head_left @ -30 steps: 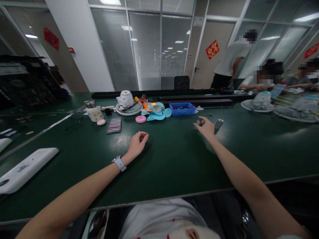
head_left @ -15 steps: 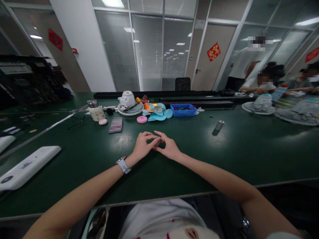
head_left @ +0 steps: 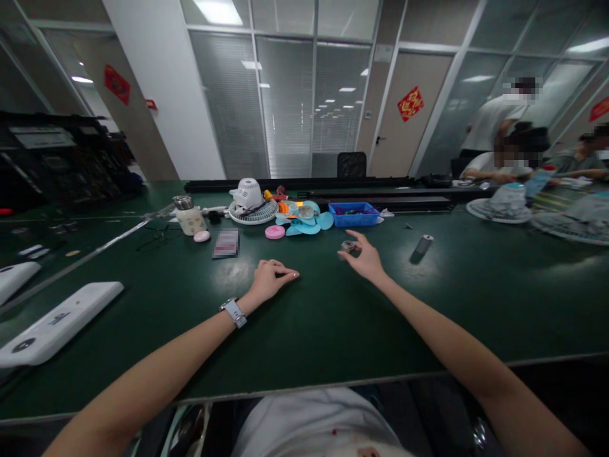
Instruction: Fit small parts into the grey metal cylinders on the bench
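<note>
Between the thumb and fingers of my right hand (head_left: 366,257) is a small grey metal part (head_left: 349,246), raised over the green tabletop. Its exact kind cannot be made out. My left hand (head_left: 270,279) rests at the table with thumb and forefinger pinched together; whatever is between the tips, if anything, is too small to name. To the right of my right hand lies a grey metal cylinder (head_left: 422,246). Behind both hands are a blue plastic bin (head_left: 353,216) with small items in it, light-blue fan blades (head_left: 309,223) and a round pink lid (head_left: 275,232).
A white fan head with its grille (head_left: 252,212) sits farther back, near a patterned bottle (head_left: 191,219). At left lies a long white casing (head_left: 61,324). Fan grilles (head_left: 499,211) and several people occupy the far right. Black rails (head_left: 380,202) run along the back.
My hands have come apart. The right one moved right and away from me, carrying the small metal part; the left stayed near its place, its fingers now pinched.
</note>
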{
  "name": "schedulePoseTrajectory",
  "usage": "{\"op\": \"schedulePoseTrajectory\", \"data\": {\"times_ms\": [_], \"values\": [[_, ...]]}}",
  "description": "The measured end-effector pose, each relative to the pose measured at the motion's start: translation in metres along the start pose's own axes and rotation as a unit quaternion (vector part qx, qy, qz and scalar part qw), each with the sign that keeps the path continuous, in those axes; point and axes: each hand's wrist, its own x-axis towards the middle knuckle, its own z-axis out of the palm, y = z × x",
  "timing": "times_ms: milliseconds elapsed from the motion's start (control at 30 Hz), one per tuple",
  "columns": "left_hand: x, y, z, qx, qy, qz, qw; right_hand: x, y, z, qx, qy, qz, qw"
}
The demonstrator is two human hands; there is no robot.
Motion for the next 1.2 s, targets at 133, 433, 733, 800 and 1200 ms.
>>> {"op": "schedulePoseTrajectory", "data": {"times_ms": [133, 433, 733, 800, 1200], "values": [[-0.002, 0.001, 0.006, 0.051, -0.024, 0.001, 0.998, 0.029, 0.068, -0.062, -0.166, 0.143, 0.180, 0.959], [-0.001, 0.002, 0.006, 0.023, 0.038, -0.011, 0.999, 0.025, 0.073, -0.080, -0.276, 0.153, 0.254, 0.914], [0.001, 0.011, 0.003, 0.004, 0.067, -0.021, 0.998, -0.035, -0.063, 0.040, -0.135, -0.229, -0.280, 0.922], [0.000, 0.012, 0.003, 0.011, 0.068, -0.013, 0.998, -0.045, -0.072, 0.058, -0.111, -0.302, -0.304, 0.897], [-0.001, 0.011, 0.002, 0.017, 0.061, -0.014, 0.998, 0.003, -0.007, -0.015, -0.165, -0.061, -0.204, 0.963]]}}
